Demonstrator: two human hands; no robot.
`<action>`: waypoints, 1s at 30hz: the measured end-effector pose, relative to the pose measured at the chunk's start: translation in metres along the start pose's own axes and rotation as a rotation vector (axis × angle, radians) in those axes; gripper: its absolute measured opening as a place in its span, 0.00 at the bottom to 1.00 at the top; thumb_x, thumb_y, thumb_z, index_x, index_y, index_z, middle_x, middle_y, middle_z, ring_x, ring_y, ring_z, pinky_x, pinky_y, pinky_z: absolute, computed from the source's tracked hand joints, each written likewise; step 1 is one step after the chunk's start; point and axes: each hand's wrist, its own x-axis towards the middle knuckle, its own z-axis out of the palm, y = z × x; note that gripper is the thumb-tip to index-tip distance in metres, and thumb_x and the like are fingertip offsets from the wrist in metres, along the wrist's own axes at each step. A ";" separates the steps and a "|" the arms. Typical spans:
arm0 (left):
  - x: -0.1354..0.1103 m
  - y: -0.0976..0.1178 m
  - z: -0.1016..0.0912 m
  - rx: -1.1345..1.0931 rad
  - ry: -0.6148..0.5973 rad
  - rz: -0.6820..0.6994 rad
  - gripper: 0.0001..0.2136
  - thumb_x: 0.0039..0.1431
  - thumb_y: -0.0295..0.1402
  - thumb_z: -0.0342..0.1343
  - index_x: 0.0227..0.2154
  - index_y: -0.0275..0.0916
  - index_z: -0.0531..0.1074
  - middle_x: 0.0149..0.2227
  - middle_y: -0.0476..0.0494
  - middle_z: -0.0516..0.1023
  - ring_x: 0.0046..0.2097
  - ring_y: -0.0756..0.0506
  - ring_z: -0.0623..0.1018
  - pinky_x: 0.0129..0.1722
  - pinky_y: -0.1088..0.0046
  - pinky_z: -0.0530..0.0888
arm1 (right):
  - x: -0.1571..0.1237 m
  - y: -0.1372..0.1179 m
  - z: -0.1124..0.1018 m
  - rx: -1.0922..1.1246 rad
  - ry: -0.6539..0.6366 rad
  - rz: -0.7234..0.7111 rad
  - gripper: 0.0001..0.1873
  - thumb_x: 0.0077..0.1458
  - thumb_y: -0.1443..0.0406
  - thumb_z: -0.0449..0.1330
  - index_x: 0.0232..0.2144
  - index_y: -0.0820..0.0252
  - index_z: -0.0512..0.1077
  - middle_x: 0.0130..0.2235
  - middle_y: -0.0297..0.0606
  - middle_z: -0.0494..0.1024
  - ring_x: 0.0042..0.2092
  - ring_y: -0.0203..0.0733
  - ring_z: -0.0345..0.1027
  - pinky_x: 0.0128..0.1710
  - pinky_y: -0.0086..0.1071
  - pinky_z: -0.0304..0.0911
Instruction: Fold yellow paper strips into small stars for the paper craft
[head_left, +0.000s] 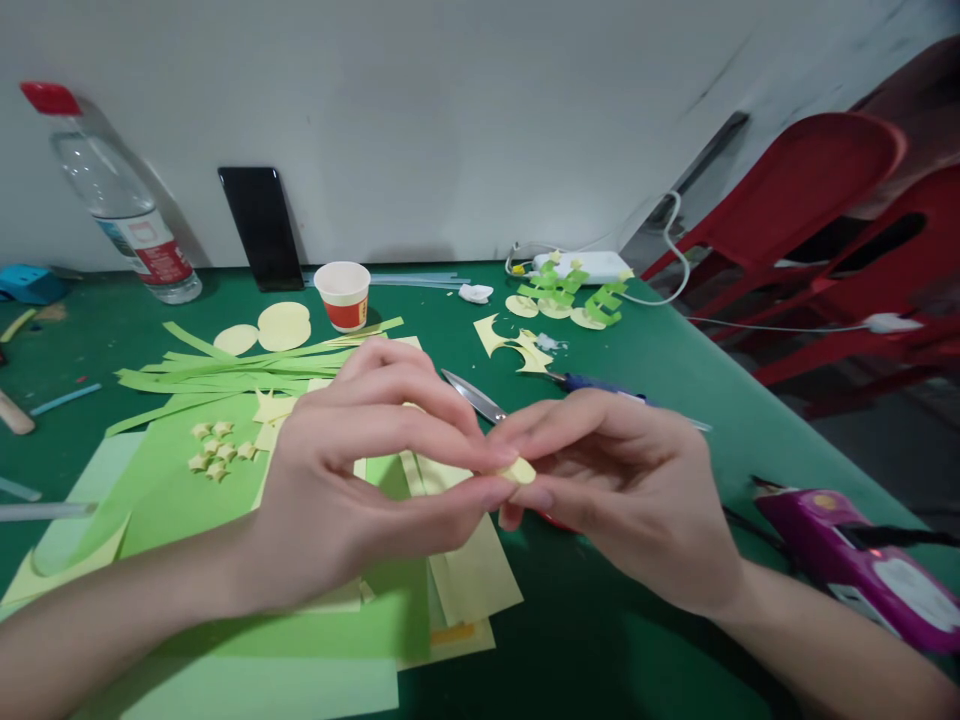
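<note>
Green worktop (600,650) meets a pale wall (450,120). Left hand (360,470) and right hand (637,490) share a narrow grip, thumbs and fingers pinching one small yellow paper (520,470) where their fingertips meet. Just beyond lie scissors (474,395), partly hidden by the right hand. Left of the left hand, small stars (217,470) rest on a green sheet (165,480); strips (202,380) lie behind, near a cup (343,297). Farther back, a phone (260,230) and a bottle (142,220) stand by the wall. Rightward are a blue-handled tool (600,386), a purple device (847,560) and, past the edge, red chairs (825,190).
</note>
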 end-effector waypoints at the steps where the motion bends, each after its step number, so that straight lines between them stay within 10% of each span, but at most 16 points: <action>1: 0.000 0.000 0.000 -0.008 -0.002 -0.008 0.06 0.44 0.21 0.64 0.23 0.37 0.74 0.25 0.49 0.76 0.30 0.50 0.70 0.33 0.67 0.70 | 0.000 0.000 0.000 -0.005 0.001 -0.002 0.16 0.44 0.79 0.63 0.32 0.56 0.77 0.33 0.33 0.79 0.28 0.30 0.73 0.28 0.20 0.72; 16: -0.002 -0.003 0.000 -0.082 -0.041 -0.017 0.05 0.48 0.23 0.62 0.27 0.37 0.73 0.27 0.47 0.75 0.32 0.49 0.71 0.36 0.66 0.70 | 0.000 -0.002 -0.004 -0.010 -0.022 0.079 0.11 0.46 0.74 0.64 0.32 0.55 0.76 0.28 0.32 0.78 0.27 0.31 0.73 0.26 0.21 0.71; 30: 0.004 0.001 -0.020 0.482 -0.198 0.345 0.01 0.54 0.30 0.58 0.30 0.42 0.74 0.27 0.52 0.79 0.30 0.48 0.75 0.48 0.62 0.69 | 0.001 -0.007 -0.002 0.044 -0.033 0.118 0.07 0.49 0.73 0.62 0.32 0.57 0.76 0.25 0.31 0.76 0.24 0.31 0.72 0.25 0.22 0.71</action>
